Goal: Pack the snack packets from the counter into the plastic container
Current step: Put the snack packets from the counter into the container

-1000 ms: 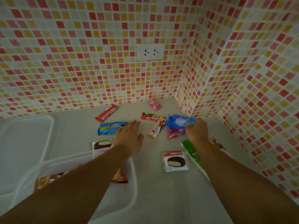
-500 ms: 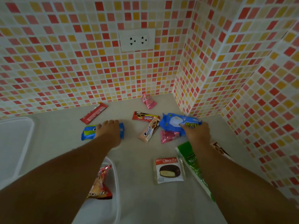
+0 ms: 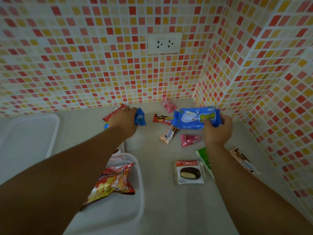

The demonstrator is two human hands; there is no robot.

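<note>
Near the tiled corner of the grey surface [image 3: 162, 209], our right hand [image 3: 217, 131] grips a large blue snack packet [image 3: 194, 119], fingers [image 3: 226, 118] curled round its right end and lifting it clear of the surface. Our left hand [image 3: 124, 122] closes its fingers round a smaller blue Oreo packet [image 3: 140, 118], whose end pokes out to the right. Between our hands lie a red Oreo bar [image 3: 161, 119], a peach Oreo bar [image 3: 168, 135] and a pink packet [image 3: 188, 139]; another pink packet [image 3: 167, 104] sits by the wall. A Choco Pie packet [image 3: 189, 172] lies nearer us, beside a green packet [image 3: 204, 157]. Under our left forearm, the clear plastic container [image 3: 140, 187] holds a red and yellow snack bag [image 3: 111, 182].
</note>
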